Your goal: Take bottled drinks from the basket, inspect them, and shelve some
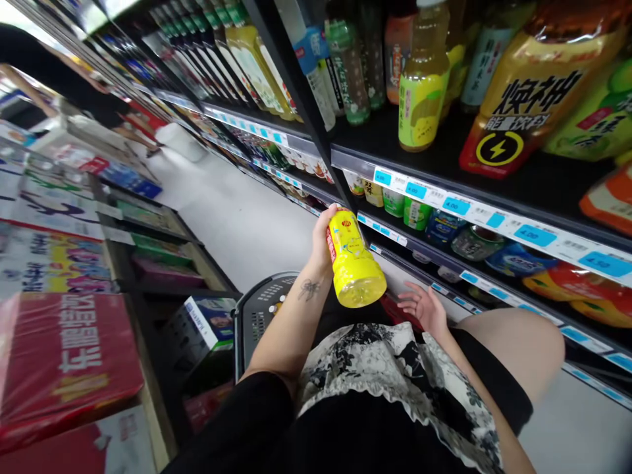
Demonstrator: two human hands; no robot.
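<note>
My left hand (pixel 323 238) is wrapped round a yellow drink bottle (pixel 354 260) with a red strip on its label. The bottle is tilted, its clear base toward me and its cap end hidden away from view. To the right, lower down, my right hand (pixel 425 308) hangs with fingers apart and nothing in it, near the lower shelf edge. A black shopping basket (pixel 261 303) stands on the floor beside my left forearm, with a few small items partly seen inside.
Drink shelves run along the right, holding a yellow-labelled bottle (pixel 423 99) and a large energy drink bottle (pixel 518 99) above a price-tag rail (pixel 464 204). Stacked red cartons (pixel 74 362) line the left. Another person (pixel 64 72) stands farther down the aisle floor (pixel 232 204).
</note>
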